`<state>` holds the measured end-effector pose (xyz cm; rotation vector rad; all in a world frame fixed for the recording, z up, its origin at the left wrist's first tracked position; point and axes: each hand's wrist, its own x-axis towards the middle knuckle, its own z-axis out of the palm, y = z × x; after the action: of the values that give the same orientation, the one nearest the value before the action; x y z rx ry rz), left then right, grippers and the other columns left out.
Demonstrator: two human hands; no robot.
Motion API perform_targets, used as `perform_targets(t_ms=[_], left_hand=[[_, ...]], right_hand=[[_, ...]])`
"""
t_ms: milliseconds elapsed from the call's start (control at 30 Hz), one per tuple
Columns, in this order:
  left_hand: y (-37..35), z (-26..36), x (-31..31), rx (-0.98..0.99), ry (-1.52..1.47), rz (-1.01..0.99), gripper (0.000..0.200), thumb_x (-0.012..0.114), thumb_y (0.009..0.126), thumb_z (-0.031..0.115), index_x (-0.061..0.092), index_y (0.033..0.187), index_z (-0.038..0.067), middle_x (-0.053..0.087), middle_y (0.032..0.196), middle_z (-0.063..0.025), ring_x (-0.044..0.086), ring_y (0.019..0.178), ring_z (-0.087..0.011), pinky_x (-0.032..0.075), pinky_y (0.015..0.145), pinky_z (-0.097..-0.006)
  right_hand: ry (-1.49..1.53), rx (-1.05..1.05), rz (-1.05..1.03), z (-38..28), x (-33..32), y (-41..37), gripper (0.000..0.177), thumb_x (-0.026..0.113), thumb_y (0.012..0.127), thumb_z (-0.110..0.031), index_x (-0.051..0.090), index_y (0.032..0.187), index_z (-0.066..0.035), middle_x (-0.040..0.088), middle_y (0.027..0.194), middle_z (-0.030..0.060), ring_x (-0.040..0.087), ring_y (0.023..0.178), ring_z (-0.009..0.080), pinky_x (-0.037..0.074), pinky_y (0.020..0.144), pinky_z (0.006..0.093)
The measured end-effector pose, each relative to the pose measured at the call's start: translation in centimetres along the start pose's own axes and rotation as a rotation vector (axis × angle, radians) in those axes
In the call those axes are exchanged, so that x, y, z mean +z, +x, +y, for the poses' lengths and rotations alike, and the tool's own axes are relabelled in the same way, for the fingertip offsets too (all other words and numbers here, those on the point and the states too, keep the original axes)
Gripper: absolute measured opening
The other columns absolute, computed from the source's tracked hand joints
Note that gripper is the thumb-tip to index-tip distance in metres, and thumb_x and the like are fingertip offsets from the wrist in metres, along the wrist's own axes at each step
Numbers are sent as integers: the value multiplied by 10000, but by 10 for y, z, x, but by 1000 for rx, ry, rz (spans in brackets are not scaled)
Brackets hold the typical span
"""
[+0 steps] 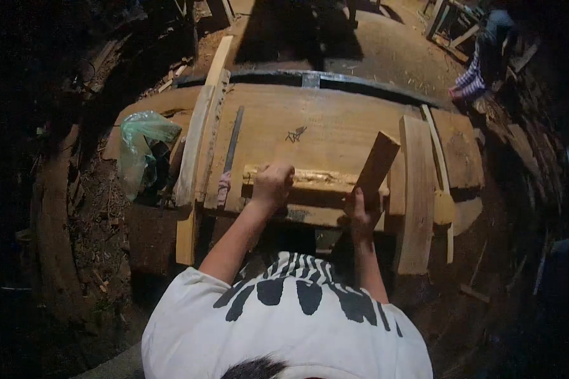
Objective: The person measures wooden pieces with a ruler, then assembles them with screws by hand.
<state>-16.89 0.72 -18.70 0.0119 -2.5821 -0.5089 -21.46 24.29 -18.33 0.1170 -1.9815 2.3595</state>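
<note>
- We see the left hand (272, 182) curled into a fist over the left part of a wooden strip (316, 179), with the fingers wrapped across its top edge so that it is gripped.
- The wooden strip lies flat on the near part of the workbench slab (335, 123). Its long axis runs left to right across the view, and its rough, pale upper edge faces away from us.
- The right hand (360, 213) is closed around the lower end of a short board (377, 163). We cannot make out the single fingers in the shadow.
- The short board stands tilted. Its long axis rises from the hand toward the upper right, its free end points away from the body, and its lower end meets the right end of the wooden strip.
- 1 dark metal file (233, 142) lies on the slab to the left of the left hand, pointing away from us.
- A long pale plank (195, 148) lies beside the file, and a green plastic bag (143, 144) sits further left.
- A broad curved plank (417, 196) lies just right of the short board.
- 1 other person (476, 74) in a striped sleeve bends at the top right, well apart.
</note>
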Motion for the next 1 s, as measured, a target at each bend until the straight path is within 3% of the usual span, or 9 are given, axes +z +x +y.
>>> perform_targets(t_ms=[67, 167, 300, 400, 467, 700, 800, 867, 1000], left_hand=[[5, 3, -10, -2, -33, -25, 222, 660, 714, 38, 584, 910, 111, 633, 800, -82, 639, 802, -272, 458, 769, -392], [9, 7, -16, -18, -90, -77, 247, 660, 707, 33, 602, 930, 120, 640, 816, -76, 641, 805, -261, 455, 789, -395], [7, 0, -18, -28, -120, -147, 308, 682, 684, 37, 629, 965, 153, 652, 839, -45, 646, 814, -240, 441, 886, -402], [3, -8, -11, 15, -93, -114, 358, 700, 663, 36, 643, 986, 177, 666, 871, -25, 654, 853, -222, 407, 982, -419], [5, -3, -10, 1, -71, -124, 366, 701, 660, 29, 645, 992, 173, 670, 886, -25, 655, 874, -219, 388, 1014, -425], [9, 4, -16, -69, -106, -187, 348, 678, 687, 6, 636, 999, 154, 678, 907, -35, 669, 848, -221, 297, 1119, -447], [7, 1, -22, -70, -122, -237, 310, 654, 706, 8, 626, 978, 152, 673, 892, -39, 670, 818, -224, 277, 1137, -461], [6, 2, -21, -64, -115, -206, 281, 647, 712, 15, 619, 960, 144, 670, 879, -41, 667, 812, -229, 284, 1136, -458], [11, 3, -5, 88, -7, -71, 206, 674, 718, 44, 582, 895, 92, 610, 751, -85, 635, 731, -295, 357, 1090, -463]], right_hand=[[113, -189, -171, 20, -1, 19, 198, 620, 941, -162, 526, 1069, -44, 630, 877, 77, 632, 791, 166, 545, 612, 296], [259, -2, -208, 17, 16, 37, 167, 627, 932, -127, 529, 1041, -47, 635, 877, 83, 628, 781, 160, 541, 622, 291], [-186, -262, -188, 13, 35, 49, 207, 592, 957, -198, 522, 1054, -28, 632, 846, 79, 628, 694, 171, 533, 661, 313], [-147, -139, -3, 2, 39, 46, 267, 584, 961, -279, 576, 986, -13, 650, 802, 76, 633, 689, 167, 526, 628, 321], [-400, 210, -22, -3, 34, 48, 362, 584, 954, -348, 626, 838, -8, 654, 712, 87, 626, 630, 162, 518, 589, 316], [-239, 92, -28, 50, 24, 66, 443, 604, 937, -376, 596, 713, 6, 630, 608, 84, 626, 572, 172, 492, 536, 305], [-587, -18, 16, 60, 18, 70, 414, 600, 940, -358, 562, 740, 3, 633, 628, 106, 625, 539, 184, 496, 510, 305], [-361, -77, 30, 25, 33, 59, 381, 596, 943, -331, 540, 799, 17, 638, 655, 107, 631, 543, 190, 507, 521, 319], [-278, 78, -16, 31, 31, 63, 363, 593, 945, -311, 529, 843, 32, 637, 661, 109, 642, 581, 194, 512, 548, 327]])
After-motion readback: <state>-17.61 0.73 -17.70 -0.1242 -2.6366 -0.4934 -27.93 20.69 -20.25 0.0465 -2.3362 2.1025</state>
